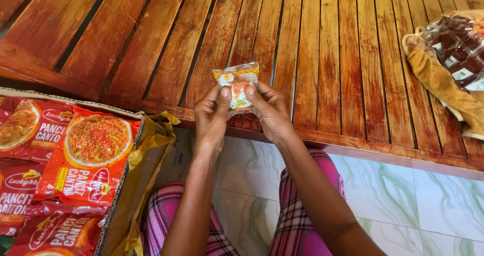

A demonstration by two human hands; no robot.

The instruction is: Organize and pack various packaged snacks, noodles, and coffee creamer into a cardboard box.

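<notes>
Orange-and-clear plastic is what I have pinched at the centre of the frame: a small noodle packet point(237, 86), held upright between both hands just above the near edge of the slatted wooden surface point(322, 59). My left hand point(213, 116) grips its lower left side, thumb pressed flat on the front; my right hand point(269, 112) grips the lower right side the same way. Both grips are closed on the packet, thumbs nearly meeting over its middle. Its long axis runs up and down in the frame, with the crimped top seam free above my fingertips, pointing away from me toward the upper part of the frame. Neither hand is nearer than the other; they sit level, one on each side.

At lower left, an open cardboard box point(123, 185) holds large red noodle packs point(93, 157), well apart from my hands. At upper right, a bundle of small dark sachets point(461, 49) rests on a mustard-yellow cloth point(443, 84), also well apart. Below the surface I see my plaid trousers point(302, 226) and pale tiled floor point(428, 200). Nothing lies between my hands and the bare slats ahead.
</notes>
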